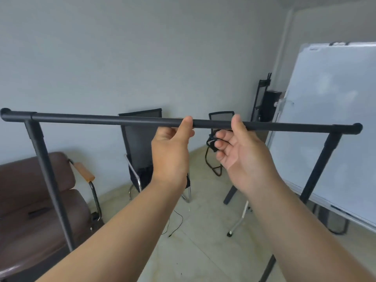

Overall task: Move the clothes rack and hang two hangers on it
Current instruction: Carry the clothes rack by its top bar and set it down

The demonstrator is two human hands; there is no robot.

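Right now the clothes rack [114,119] is stretching its black top bar across the middle of the frame, its legs slanting down at lower left and right. Near the bar's centre the left hand [169,153] is pinching it, thumb on top and fingers curling beneath. Just beside it, the right hand [242,153] is hovering loosely open, thumb touching the bar, fingers curled but clear of it. Behind, a whiteboard [329,110] is standing at right and a brown sofa [26,192] is sitting at lower left.
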